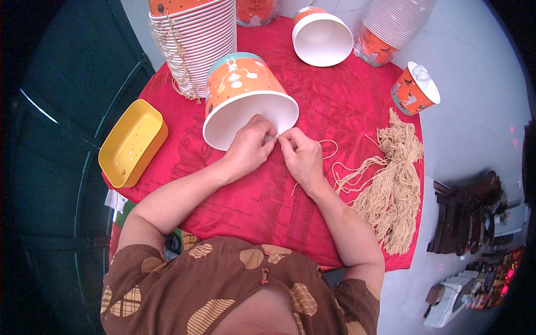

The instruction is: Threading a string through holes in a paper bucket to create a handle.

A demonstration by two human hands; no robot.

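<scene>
An orange paper bucket [245, 75] with a white inside and pale printed figures lies tipped on the red cloth, its mouth facing me. At the near right of its rim, my left hand [248, 148] is closed, thumb and fingers pinching a beige cord just inside the mouth. Right beside it, the fingertips of my right hand [303, 157] pinch the same cord, almost touching the left ones. The loose cord [329, 143] curls out past my right hand. The exact pinch point is small and partly covered by the fingers.
A tall stack of buckets [209, 47] with cords stands behind left. A yellow basket [134, 146] sits at the left edge, a bundle of beige cords [393, 190] at right. Farther back are another bucket [322, 42], a small orange cup [414, 92] and a wrapped cup stack [391, 28].
</scene>
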